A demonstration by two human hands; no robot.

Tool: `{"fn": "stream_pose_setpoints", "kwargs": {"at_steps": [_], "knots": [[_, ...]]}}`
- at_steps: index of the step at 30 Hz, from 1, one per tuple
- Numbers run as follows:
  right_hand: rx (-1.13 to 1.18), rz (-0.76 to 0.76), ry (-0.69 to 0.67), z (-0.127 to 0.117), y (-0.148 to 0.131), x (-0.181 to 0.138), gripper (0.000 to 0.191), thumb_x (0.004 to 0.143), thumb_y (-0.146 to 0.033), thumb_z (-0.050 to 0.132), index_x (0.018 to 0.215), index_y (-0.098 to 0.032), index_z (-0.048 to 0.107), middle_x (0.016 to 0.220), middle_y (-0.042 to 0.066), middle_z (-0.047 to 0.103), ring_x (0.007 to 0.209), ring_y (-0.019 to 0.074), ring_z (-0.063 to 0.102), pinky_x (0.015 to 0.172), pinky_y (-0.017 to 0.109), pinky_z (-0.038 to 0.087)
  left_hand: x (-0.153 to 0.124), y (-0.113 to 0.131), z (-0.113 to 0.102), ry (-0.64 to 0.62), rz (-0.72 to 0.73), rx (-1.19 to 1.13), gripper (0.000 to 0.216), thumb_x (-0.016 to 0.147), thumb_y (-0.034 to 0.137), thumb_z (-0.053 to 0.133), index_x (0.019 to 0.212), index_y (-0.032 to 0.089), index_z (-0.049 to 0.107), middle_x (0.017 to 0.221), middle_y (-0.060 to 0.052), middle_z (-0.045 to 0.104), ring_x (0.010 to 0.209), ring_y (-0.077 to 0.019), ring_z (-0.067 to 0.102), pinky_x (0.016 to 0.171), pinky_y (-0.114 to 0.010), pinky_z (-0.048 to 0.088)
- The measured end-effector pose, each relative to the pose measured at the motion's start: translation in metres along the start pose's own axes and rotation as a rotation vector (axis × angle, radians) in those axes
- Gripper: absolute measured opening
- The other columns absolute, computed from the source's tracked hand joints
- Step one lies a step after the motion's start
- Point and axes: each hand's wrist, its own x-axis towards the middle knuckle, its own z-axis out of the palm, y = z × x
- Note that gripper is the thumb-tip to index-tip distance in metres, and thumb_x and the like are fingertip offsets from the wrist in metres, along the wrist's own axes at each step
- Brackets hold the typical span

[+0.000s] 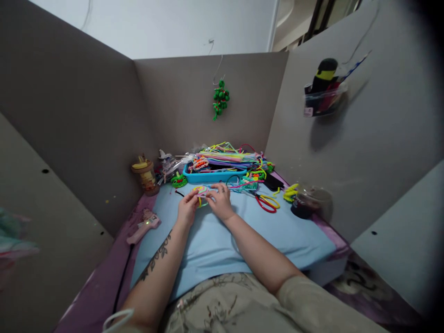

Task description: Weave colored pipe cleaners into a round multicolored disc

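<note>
Head view, 2 hands meeting on the light blue mat [215, 243], left hand [187, 209] and right hand [221, 202] both pinching a small pastel pipe-cleaner piece [201, 191], just near of the blue tray [208, 177], scissors [267, 202] right, pink glue gun [143, 226] left.

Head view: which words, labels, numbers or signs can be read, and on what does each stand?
None can be read.
The clear holder on the right wall carries a small label: too blurred to read.
The jar and the pink glue gun show no legible marks.
</note>
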Motion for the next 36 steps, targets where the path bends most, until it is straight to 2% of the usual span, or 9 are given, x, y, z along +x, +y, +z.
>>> {"fn": "stream_pose_setpoints", "kwargs": {"at_steps": [3,7,10,14,19,26,30,36], "knots": [[-0.044,-0.020,-0.060,0.002,0.001,0.000,0.007,0.078,-0.030,0.059,0.080,-0.025,0.064,0.096,0.005,0.057,0.100,0.0234,0.040,0.090,0.040,0.027,-0.001,0.000,0.001,-0.008,-0.007,-0.009,0.039,0.049,0.025,0.078,0.085,0.012,0.067,0.090,-0.009,0.068,0.080,-0.0184,0.063,0.076,-0.031,0.047],[-0.040,-0.013,-0.109,0.004,0.001,-0.001,0.010,0.080,-0.030,0.057,0.078,-0.023,0.063,0.080,0.003,0.059,0.088,0.0210,0.043,0.083,0.037,0.027,-0.001,-0.004,0.000,0.003,0.028,0.091,0.036,0.051,0.028,0.078,0.081,0.012,0.068,0.075,-0.006,0.068,0.067,-0.0152,0.061,0.067,-0.028,0.046],[-0.014,0.047,-0.065,0.004,-0.001,-0.001,0.009,0.079,-0.027,0.058,0.074,-0.022,0.062,0.077,0.002,0.060,0.086,0.0200,0.045,0.081,0.035,0.027,0.000,-0.007,-0.003,-0.002,0.046,0.160,0.037,0.051,0.030,0.077,0.082,0.012,0.068,0.072,-0.005,0.067,0.062,-0.0135,0.059,0.062,-0.026,0.045],[0.026,0.125,-0.011,0.004,-0.002,-0.002,0.009,0.078,-0.026,0.058,0.072,-0.021,0.061,0.078,0.002,0.060,0.083,0.0188,0.047,0.079,0.033,0.028,0.002,-0.011,-0.005,-0.020,0.037,0.138,0.039,0.050,0.030,0.078,0.084,0.012,0.069,0.076,-0.006,0.067,0.065,-0.0138,0.060,0.065,-0.026,0.045],[0.090,0.137,-0.027,0.005,-0.002,-0.002,0.008,0.077,-0.025,0.058,0.072,-0.021,0.062,0.077,0.002,0.061,0.081,0.0183,0.049,0.077,0.031,0.030,0.002,-0.008,-0.004,-0.016,0.039,0.107,0.039,0.050,0.030,0.078,0.084,0.012,0.069,0.079,-0.007,0.068,0.068,-0.0144,0.060,0.066,-0.026,0.045],[0.176,0.197,0.006,0.008,0.004,-0.001,0.009,0.076,-0.023,0.056,0.069,-0.020,0.061,0.073,0.002,0.061,0.077,0.0176,0.051,0.075,0.030,0.034,0.000,-0.003,-0.001,0.028,0.026,0.079,0.035,0.049,0.028,0.078,0.078,0.012,0.069,0.075,-0.006,0.067,0.065,-0.0136,0.060,0.065,-0.026,0.045],[0.287,0.269,0.021,0.010,0.008,-0.001,0.011,0.074,-0.027,0.057,0.067,-0.020,0.062,0.070,0.002,0.060,0.072,0.0163,0.052,0.072,0.029,0.038,0.000,-0.003,-0.001,0.037,0.020,0.048,0.035,0.049,0.027,0.078,0.079,0.013,0.068,0.077,-0.006,0.068,0.068,-0.0145,0.061,0.068,-0.027,0.045],[0.561,0.399,-0.087,0.014,0.015,0.000,0.016,0.070,-0.032,0.059,0.066,-0.019,0.067,0.066,0.001,0.061,0.067,0.0154,0.054,0.066,0.028,0.041,0.003,0.000,-0.005,0.040,0.009,0.048,0.035,0.047,0.029,0.079,0.076,0.012,0.067,0.077,-0.007,0.067,0.067,-0.0159,0.062,0.071,-0.031,0.047]]}}
